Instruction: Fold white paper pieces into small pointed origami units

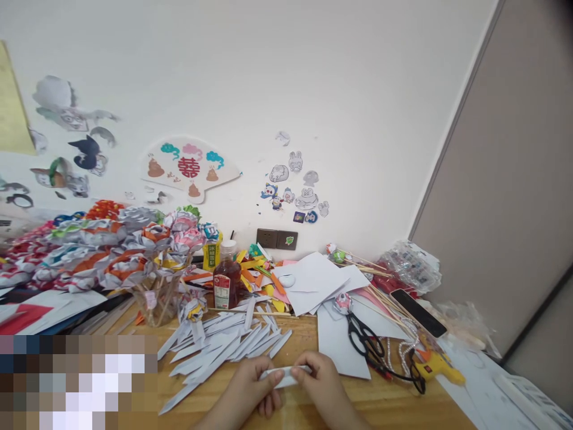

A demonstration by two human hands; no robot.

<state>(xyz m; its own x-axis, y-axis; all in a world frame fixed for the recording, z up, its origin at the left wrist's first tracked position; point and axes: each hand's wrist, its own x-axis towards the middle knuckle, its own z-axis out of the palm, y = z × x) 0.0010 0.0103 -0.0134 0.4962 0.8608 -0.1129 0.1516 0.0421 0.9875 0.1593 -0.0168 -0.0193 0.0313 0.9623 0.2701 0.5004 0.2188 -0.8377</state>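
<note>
My left hand and my right hand meet low in the view over the wooden table. Together they pinch a small folded white paper strip, one hand on each end, fingers closed on it. Just beyond my hands lies a heap of several folded white paper strips. Black scissors rest on white sheets to the right of my right hand.
A red drink bottle stands behind the strips. A clear cup of paper flowers on sticks sits left, with more paper flowers behind. A yellow glue gun, a phone, bamboo skewers and coloured scraps lie right.
</note>
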